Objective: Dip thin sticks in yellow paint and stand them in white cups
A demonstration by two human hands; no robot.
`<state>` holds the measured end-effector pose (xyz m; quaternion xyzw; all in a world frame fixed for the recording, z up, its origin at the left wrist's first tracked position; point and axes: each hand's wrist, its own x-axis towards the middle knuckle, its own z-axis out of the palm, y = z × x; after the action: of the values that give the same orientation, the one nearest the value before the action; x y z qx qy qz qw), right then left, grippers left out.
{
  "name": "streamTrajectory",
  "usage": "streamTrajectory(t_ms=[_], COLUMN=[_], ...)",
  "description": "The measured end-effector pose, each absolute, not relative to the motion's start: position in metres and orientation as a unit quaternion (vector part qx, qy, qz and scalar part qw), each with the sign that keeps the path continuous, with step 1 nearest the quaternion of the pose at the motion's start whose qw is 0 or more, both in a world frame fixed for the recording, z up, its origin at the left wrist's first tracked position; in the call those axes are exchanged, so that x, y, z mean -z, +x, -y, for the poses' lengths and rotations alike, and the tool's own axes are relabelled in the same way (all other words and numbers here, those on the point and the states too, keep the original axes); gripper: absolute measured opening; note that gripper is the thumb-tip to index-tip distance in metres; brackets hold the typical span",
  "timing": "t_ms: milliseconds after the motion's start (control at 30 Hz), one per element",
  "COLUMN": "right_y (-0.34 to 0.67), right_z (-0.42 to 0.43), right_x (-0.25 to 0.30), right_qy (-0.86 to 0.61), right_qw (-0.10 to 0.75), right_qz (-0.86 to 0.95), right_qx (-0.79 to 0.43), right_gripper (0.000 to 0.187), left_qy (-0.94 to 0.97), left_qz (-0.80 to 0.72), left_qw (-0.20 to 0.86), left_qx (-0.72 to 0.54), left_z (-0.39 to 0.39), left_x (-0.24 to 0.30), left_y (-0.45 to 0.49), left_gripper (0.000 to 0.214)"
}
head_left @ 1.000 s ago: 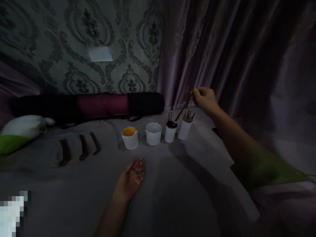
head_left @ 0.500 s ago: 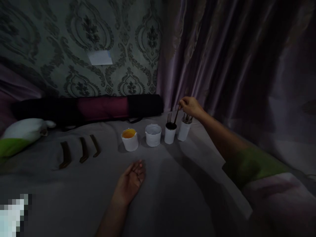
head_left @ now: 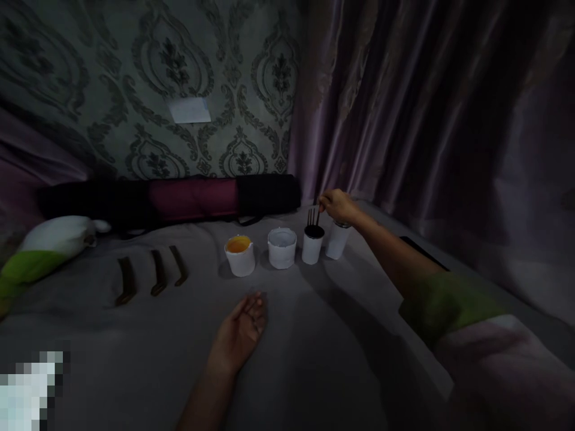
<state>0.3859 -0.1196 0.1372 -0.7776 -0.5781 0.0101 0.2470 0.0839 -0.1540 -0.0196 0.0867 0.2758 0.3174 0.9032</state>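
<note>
My right hand (head_left: 336, 205) pinches the upper end of a thin dark stick (head_left: 318, 218). Its lower end goes to the dark mouth of a slim white cup (head_left: 311, 248), where several similar sticks (head_left: 311, 216) stand upright. Just right of it is a second slim white cup (head_left: 336, 240), its top partly hidden by my hand and wrist. My left hand (head_left: 242, 329) rests palm up on the grey cloth, fingers loosely curled and holding nothing. Beyond it stand a white pot with orange-yellow contents (head_left: 239, 245) and a wider white pot (head_left: 282, 254) with pale contents.
Three dark flat tools (head_left: 158, 274) of different widths lie at left on the grey cloth (head_left: 135, 359). Behind them are a white-and-green soft object (head_left: 54, 239) and a long black-and-maroon roll (head_left: 193, 199) along the wall. Curtains (head_left: 381, 102) hang at right.
My right hand has moved down, lowering the stick, which now stands nearly upright among the others in the slim cup. My left hand stays in place. The view has shifted slightly.
</note>
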Motion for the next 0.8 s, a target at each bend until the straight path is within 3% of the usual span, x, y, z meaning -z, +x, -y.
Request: streamTrajectory(t_ms=[800], right_y=[0.380], right_z=[0.114], right_x=[-0.121], right_qy=[-0.818], right_qw=[0.172], right_qz=[0.547], right_qx=[-0.038], right_gripper=[0.022], left_qy=[0.075], left_qz=[-0.261], left_qw=[0.911], left_qx=[-0.312], left_z=[0.154], left_x=[0.021], left_y=[0.084], left_gripper=[0.020])
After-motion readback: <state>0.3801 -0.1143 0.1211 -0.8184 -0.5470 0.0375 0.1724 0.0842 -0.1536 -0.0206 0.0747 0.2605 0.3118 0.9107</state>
